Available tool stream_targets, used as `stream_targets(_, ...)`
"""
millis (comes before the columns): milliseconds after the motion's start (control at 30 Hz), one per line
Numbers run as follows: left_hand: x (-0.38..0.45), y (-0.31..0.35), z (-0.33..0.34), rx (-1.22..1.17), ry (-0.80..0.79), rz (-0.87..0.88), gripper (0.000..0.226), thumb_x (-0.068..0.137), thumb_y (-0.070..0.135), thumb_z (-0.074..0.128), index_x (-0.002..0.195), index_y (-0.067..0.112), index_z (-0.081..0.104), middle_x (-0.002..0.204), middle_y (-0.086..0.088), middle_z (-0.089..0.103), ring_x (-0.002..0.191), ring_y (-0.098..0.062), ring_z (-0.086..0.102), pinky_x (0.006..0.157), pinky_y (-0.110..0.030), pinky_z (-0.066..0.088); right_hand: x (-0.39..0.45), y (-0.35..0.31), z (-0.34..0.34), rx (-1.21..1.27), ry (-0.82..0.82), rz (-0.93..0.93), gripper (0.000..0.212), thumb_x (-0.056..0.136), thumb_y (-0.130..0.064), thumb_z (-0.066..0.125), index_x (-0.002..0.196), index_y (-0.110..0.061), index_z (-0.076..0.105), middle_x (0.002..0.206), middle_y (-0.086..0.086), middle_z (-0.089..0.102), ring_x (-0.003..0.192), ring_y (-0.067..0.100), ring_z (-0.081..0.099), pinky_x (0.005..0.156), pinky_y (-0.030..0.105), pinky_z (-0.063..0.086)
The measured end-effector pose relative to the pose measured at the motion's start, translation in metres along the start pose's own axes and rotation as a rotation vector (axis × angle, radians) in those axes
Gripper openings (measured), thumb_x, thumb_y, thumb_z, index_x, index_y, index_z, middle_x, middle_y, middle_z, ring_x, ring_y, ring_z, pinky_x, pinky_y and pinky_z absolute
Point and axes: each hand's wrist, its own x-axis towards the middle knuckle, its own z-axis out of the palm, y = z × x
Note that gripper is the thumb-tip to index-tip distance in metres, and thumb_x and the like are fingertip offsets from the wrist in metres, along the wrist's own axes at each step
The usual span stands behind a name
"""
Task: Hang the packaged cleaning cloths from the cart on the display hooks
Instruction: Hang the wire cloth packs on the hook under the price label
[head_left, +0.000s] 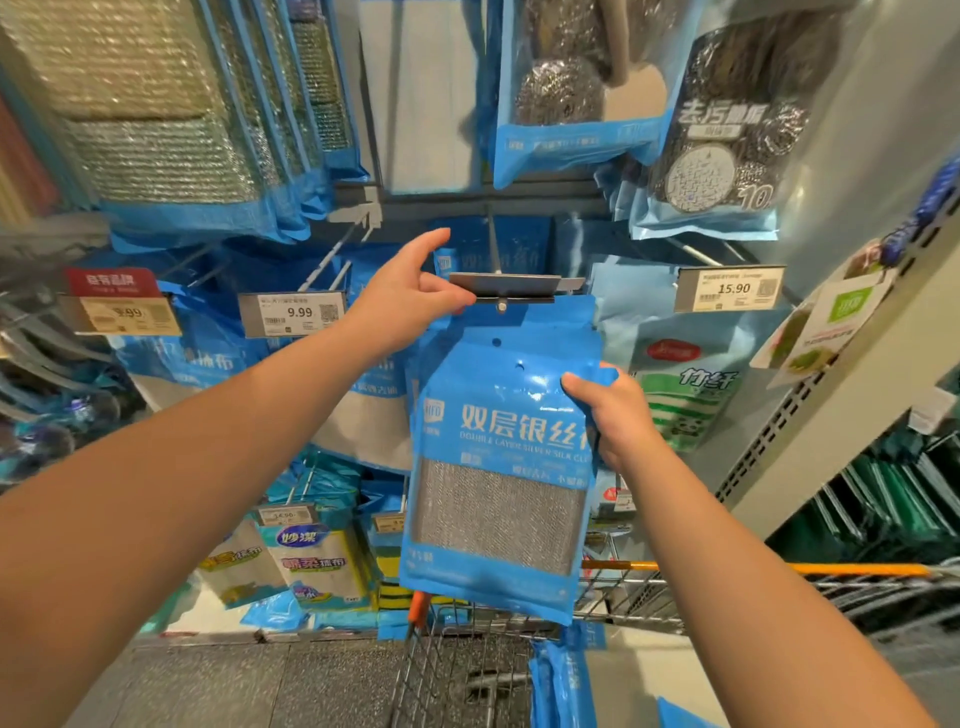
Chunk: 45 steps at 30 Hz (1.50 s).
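Store shelving hung with blue packets fills the background. One packaged cleaning cloth (501, 457) is gripped near its top by the right hand (618, 415), just below the display hook (501, 306), whose label holder (511, 285) is pinched by the left hand (410, 306). Light, floppy and slick, it is best held beside the punched hole.

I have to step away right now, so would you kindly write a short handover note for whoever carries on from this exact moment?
Left hand: pinches the grey plastic label holder at the tip of the metal display hook.
Right hand: grips the blue packaged silver-mesh cleaning cloth by its right edge, just below the hook tip.
Done: the pack is lifted up to the hook, its punched holes not yet threaded.
Left: slide the pack onto the hook, then hang the blue packs lying in the wire shopping cart.
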Motion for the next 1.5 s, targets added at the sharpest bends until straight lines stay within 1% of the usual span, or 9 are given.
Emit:
stream_targets(100,0.001,-0.003,0.001,-0.009,-0.008,-0.002,0.078,0.081,0.024,0.072,0.145,0.035,0.028,0.088,0.004,0.075,0.095,-0.024,0.069,0.09,-0.055,0.051,0.005,-0.009,0.009,0.05,-0.002,-0.005,0.013,0.088,0.0,0.062,0.087,-0.012,0.059,0.082,0.004,0.069,0.07,0.019,0.066,0.068,0.034,0.055)
stream_targets(233,0.002,-0.002,0.001,-0.029,-0.02,-0.008,0.078,0.082,0.019,0.071,0.146,0.031,0.028,0.089,0.001,0.076,0.093,-0.012,0.07,0.096,-0.056,0.047,0.012,-0.015,0.018,0.079,-0.004,-0.012,0.011,0.087,0.0,0.063,0.087,-0.011,0.059,0.084,0.007,0.068,0.07,0.02,0.066,0.071,0.038,0.056)
stream_targets(300,0.002,0.0,0.001,-0.037,-0.027,-0.012,0.079,0.082,0.017,0.071,0.147,0.029,0.027,0.088,-0.001,0.076,0.092,-0.013,0.071,0.096,-0.055,0.045,0.016,-0.015,0.02,0.077,0.01,-0.013,0.011,0.087,-0.001,0.063,0.085,-0.011,0.058,0.083,0.008,0.068,0.069,0.021,0.067,0.069,0.038,0.056)
stream_targets(400,0.002,0.002,0.001,-0.029,-0.024,-0.006,0.078,0.085,0.014,0.068,0.149,0.026,0.024,0.088,-0.002,0.075,0.091,-0.014,0.071,0.096,-0.046,0.049,0.021,-0.014,0.02,0.086,0.027,0.007,0.01,0.086,-0.003,0.065,0.085,-0.01,0.058,0.084,0.012,0.068,0.073,0.028,0.066,0.079,0.049,0.056)
stream_targets(567,0.001,0.005,0.001,-0.033,-0.032,-0.008,0.078,0.085,0.014,0.067,0.149,0.025,0.024,0.089,-0.003,0.076,0.09,-0.015,0.071,0.095,-0.04,0.051,0.023,-0.014,0.02,0.119,0.031,0.013,0.012,0.086,-0.001,0.064,0.083,-0.011,0.058,0.081,0.01,0.068,0.07,0.025,0.066,0.079,0.047,0.056)
stream_targets(767,-0.002,0.011,0.003,-0.055,-0.028,-0.021,0.074,0.087,0.011,0.064,0.149,0.023,0.024,0.095,-0.009,0.074,0.085,-0.013,0.07,0.079,-0.025,0.05,0.019,-0.016,0.006,0.152,0.071,0.01,0.012,0.087,-0.001,0.064,0.084,-0.011,0.059,0.078,0.006,0.069,0.056,0.013,0.068,0.056,0.03,0.058)
stream_targets(1000,-0.002,0.011,0.005,-0.067,-0.009,-0.036,0.07,0.089,0.009,0.06,0.148,0.023,0.026,0.092,-0.002,0.075,0.09,-0.017,0.071,0.096,-0.043,0.05,0.022,-0.027,0.013,0.073,0.04,-0.02,0.015,0.086,0.002,0.063,0.084,-0.013,0.06,0.078,0.004,0.069,0.054,0.01,0.068,0.052,0.026,0.056)
stream_targets(1167,-0.002,0.01,0.001,-0.067,-0.041,-0.041,0.075,0.086,0.013,0.065,0.148,0.025,0.025,0.094,-0.006,0.075,0.095,-0.02,0.07,0.095,-0.042,0.049,0.02,-0.026,0.012,0.107,0.055,-0.023,0.014,0.086,0.002,0.064,0.084,-0.012,0.061,0.079,0.006,0.069,0.059,0.014,0.068,0.061,0.033,0.058)
stream_targets(1500,-0.005,0.012,0.002,-0.05,-0.051,-0.04,0.072,0.087,0.014,0.064,0.147,0.026,0.026,0.096,-0.002,0.075,0.093,-0.014,0.07,0.098,-0.042,0.049,0.019,-0.027,0.003,0.101,0.032,0.035,0.012,0.086,-0.001,0.065,0.095,-0.008,0.062,0.084,0.008,0.071,0.067,0.02,0.069,0.064,0.036,0.059)
